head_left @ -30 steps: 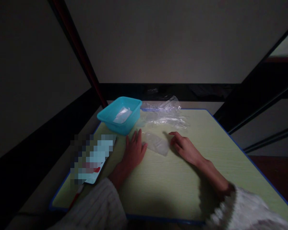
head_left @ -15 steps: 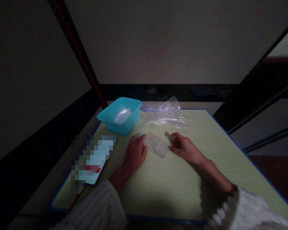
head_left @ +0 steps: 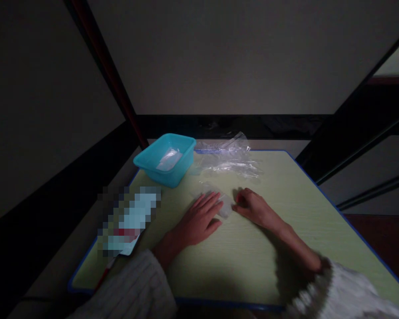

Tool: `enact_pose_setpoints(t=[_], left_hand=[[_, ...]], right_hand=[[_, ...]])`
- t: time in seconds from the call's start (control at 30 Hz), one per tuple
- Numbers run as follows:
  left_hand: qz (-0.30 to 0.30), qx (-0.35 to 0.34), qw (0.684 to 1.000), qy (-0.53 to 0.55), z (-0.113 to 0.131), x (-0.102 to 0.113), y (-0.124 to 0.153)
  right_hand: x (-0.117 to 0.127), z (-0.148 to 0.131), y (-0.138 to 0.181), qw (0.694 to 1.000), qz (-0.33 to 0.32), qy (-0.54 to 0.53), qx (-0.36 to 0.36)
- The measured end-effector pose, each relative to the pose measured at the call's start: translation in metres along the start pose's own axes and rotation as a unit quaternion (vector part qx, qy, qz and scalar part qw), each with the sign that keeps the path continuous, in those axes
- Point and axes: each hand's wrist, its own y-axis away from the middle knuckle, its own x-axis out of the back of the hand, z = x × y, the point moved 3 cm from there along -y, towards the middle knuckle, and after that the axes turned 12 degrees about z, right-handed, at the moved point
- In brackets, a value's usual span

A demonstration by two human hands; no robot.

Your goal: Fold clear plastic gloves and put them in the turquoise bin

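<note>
Left fingers (head_left: 206,203) lie spread on clear film (head_left: 225,209), right fingers (head_left: 248,194) curl, hold unclear; a turquoise basin (head_left: 183,167) contains shiny plastic (head_left: 169,160).

Bare hands (head_left: 199,223), pale knit sleeves (head_left: 138,285), the left ribbed, the right fuzzy at its cuff (head_left: 314,292)

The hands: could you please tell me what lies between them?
Between left hand and right hand, the head view shows part of a clear plastic piece.

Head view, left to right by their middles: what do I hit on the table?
Partly pixelated flat item → blue basin → left hand → crumpled clear plastic → right hand. Left out: the clear film piece, partly covered by the left hand.
</note>
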Motion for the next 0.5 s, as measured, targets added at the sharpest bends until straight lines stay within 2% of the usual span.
enact_pose_setpoints(t=[0.23,0.5], left_hand=[[-0.030,0.001,0.999,-0.019,-0.0012,-0.0025,0.0020],[-0.040,-0.003,0.999,-0.018,0.0001,-0.0014,0.0014]], right_hand=[[-0.0038,0.0003,-0.0007,1.000,-0.010,0.012,0.001],[-0.0026,-0.0033,-0.0024,0.997,-0.033,-0.071,0.001]])
